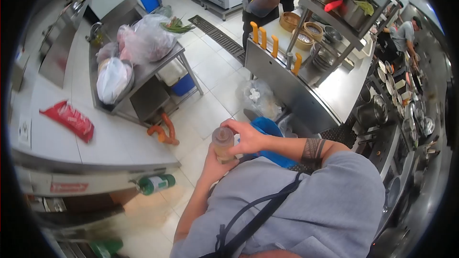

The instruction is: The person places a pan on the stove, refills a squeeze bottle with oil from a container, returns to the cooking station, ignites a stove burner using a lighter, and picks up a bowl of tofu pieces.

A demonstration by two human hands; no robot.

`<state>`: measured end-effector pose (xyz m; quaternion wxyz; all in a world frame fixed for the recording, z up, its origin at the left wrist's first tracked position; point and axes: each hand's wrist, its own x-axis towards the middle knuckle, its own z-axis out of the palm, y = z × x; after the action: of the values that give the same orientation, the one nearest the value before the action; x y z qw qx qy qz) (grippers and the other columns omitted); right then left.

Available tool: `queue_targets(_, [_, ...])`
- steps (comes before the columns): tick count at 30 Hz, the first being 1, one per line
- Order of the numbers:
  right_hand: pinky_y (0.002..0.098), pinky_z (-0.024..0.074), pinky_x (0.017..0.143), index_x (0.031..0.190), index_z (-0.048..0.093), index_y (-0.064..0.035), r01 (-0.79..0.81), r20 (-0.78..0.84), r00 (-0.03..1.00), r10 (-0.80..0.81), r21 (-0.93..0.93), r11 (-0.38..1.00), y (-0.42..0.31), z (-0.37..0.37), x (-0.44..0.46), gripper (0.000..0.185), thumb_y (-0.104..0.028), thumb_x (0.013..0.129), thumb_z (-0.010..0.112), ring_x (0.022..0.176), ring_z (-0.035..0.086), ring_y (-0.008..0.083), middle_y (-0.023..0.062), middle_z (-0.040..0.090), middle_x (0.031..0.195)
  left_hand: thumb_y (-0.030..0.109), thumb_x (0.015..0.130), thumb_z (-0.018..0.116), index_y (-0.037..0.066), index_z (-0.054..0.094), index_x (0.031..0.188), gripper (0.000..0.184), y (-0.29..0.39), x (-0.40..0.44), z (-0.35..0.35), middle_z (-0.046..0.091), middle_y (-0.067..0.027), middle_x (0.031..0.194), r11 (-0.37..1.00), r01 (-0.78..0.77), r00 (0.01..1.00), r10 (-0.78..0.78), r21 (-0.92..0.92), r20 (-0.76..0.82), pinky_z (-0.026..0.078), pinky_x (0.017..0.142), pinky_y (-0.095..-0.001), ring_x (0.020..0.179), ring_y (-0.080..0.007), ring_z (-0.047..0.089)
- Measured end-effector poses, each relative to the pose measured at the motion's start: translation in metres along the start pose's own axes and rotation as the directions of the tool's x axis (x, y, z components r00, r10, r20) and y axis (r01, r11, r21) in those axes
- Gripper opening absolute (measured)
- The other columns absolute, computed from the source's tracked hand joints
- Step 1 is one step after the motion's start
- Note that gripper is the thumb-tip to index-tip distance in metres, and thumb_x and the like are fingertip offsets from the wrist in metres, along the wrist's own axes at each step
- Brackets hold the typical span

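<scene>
From the head camera I have a clear bottle (223, 142) upright between both hands, in front of the grey shirt (287, 200), with no surface under it. My left hand (215, 165) is closed around its lower part; my right hand (246, 136) is partly curled, fingers at the upper rim and thumb lower on the side.

I judge a slip the main risk: if the wall is slick or my left hand loosens, the bottle drops to the tiled floor (201, 62). If the wall is soft and the top loose, squeezing hard could force the contents out. A tilt could also spill them onto the shirt.

The counter (119, 143) carries a red packet (71, 120) set in from its front edge. Bagged goods (143, 40) crowd the steel table (187, 69), with greens (177, 25) at its far corner.

My fingers cover much of the bottle, so I can't tell its fill level or whether the top is fastened. My right forearm partly hides a blue item (267, 129).
</scene>
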<state>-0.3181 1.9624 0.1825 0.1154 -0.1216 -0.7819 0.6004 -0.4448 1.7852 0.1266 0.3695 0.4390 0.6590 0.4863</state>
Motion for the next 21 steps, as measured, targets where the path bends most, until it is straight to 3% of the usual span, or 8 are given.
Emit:
queue_targets(2, [0.0385, 0.0509, 0.103, 0.135, 0.053, -0.0023, 0.001, -0.068, 0.998, 0.001, 0.019, 1.0, -0.006, -0.008, 0.033, 0.074, -0.025, 0.075, 0.09, 0.115, 0.066, 0.0241, 0.0136, 0.067, 0.123, 0.019, 0.076, 0.093, 0.003, 0.047, 0.143, 0.082, 0.004, 0.036, -0.019, 0.064, -0.0142, 0.134, 0.994, 0.092, 0.996, -0.093, -0.061, -0.012, 0.05, 0.105, -0.0419, 0.127, -0.0279, 0.063])
queue_targets(5, [0.0389, 0.0494, 0.104, 0.134, 0.053, -0.0029, 0.001, -0.155, 0.988, 0.001, 0.011, 1.0, -0.007, -0.023, 0.084, 0.073, -0.029, 0.076, 0.089, 0.116, 0.065, 0.0259, 0.0145, 0.065, 0.125, 0.018, 0.077, 0.088, 0.005, 0.056, 0.133, 0.065, 0.002, 0.096, -0.045, 0.07, -0.0153, 0.123, 0.998, 0.048, 0.992, -0.053, -0.044, -0.117, 0.055, 0.093, -0.0392, 0.111, -0.0256, 0.07])
queue_targets(8, [0.0395, 0.0508, 0.101, 0.13, 0.055, -0.0036, 0.034, -0.295, 0.954, -0.06, -0.094, 0.995, 0.006, -0.041, 0.142, 0.07, -0.033, 0.077, 0.089, 0.11, 0.066, 0.0273, 0.0154, 0.066, 0.121, 0.017, 0.079, 0.087, 0.005, 0.056, 0.129, 0.06, -0.011, 0.159, -0.063, 0.07, -0.0149, 0.121, 0.996, -0.039, 0.983, 0.054, 0.085, -0.178, 0.056, 0.091, -0.0396, 0.109, -0.0269, 0.071])
queue_targets(10, [0.0391, 0.0521, 0.097, 0.127, 0.056, -0.0047, 0.029, -0.382, 0.919, -0.095, -0.175, 0.984, 0.016, -0.057, 0.179, 0.067, -0.034, 0.077, 0.089, 0.106, 0.067, 0.0269, 0.0146, 0.067, 0.117, 0.015, 0.08, 0.085, 0.005, 0.055, 0.13, 0.059, -0.012, 0.203, -0.077, 0.07, -0.0151, 0.122, 0.996, -0.044, 0.99, 0.054, 0.082, -0.13, 0.055, 0.092, -0.0389, 0.11, -0.0276, 0.071])
queue_targets(12, [0.0379, 0.0543, 0.09, 0.121, 0.057, -0.007, -0.089, -0.374, 0.923, 0.093, 0.029, 0.996, 0.023, -0.073, 0.214, 0.06, -0.032, 0.077, 0.089, 0.1, 0.068, 0.0254, 0.0127, 0.07, 0.108, 0.012, 0.079, 0.081, 0.005, 0.053, 0.136, 0.064, -0.031, 0.247, -0.091, 0.068, -0.015, 0.124, 0.996, 0.089, 0.996, -0.089, -0.016, 0.013, 0.054, 0.093, -0.0379, 0.113, -0.0276, 0.069])
queue_targets(16, [0.0367, 0.0554, 0.086, 0.117, 0.059, -0.0077, -0.111, -0.48, 0.874, 0.082, -0.031, 0.993, 0.033, -0.113, 0.275, 0.055, -0.029, 0.076, 0.088, 0.094, 0.069, 0.0239, 0.0111, 0.071, 0.101, 0.01, 0.075, 0.077, 0.008, 0.052, 0.136, 0.066, -0.032, 0.346, -0.12, 0.067, -0.0115, 0.128, 0.999, 0.031, 0.955, -0.018, -0.04, 0.295, 0.054, 0.094, -0.04, 0.113, -0.0278, 0.068])
queue_targets(18, [0.036, 0.0527, 0.098, 0.115, 0.062, -0.0082, -0.184, -0.501, 0.847, 0.178, 0.039, 0.982, 0.03, -0.137, 0.293, 0.049, -0.023, 0.076, 0.087, 0.111, 0.066, 0.0194, 0.0083, 0.07, 0.114, 0.012, 0.074, 0.078, 0.01, 0.05, 0.139, 0.071, -0.031, 0.395, -0.128, 0.066, -0.0104, 0.13, 0.999, -0.016, 0.918, 0.031, -0.042, 0.395, 0.054, 0.095, -0.0411, 0.115, -0.0282, 0.067])
queue_targets(21, [0.0365, 0.052, 0.101, 0.116, 0.062, -0.0081, -0.174, -0.55, 0.816, 0.179, 0.063, 0.983, 0.036, -0.181, 0.32, 0.049, -0.021, 0.076, 0.086, 0.114, 0.066, 0.0206, 0.0089, 0.071, 0.118, 0.014, 0.074, 0.079, 0.009, 0.054, 0.138, 0.07, -0.019, 0.475, -0.131, 0.066, -0.0105, 0.13, 0.994, -0.087, 0.814, 0.036, 0.061, 0.58, 0.053, 0.097, -0.0408, 0.116, -0.0288, 0.066])
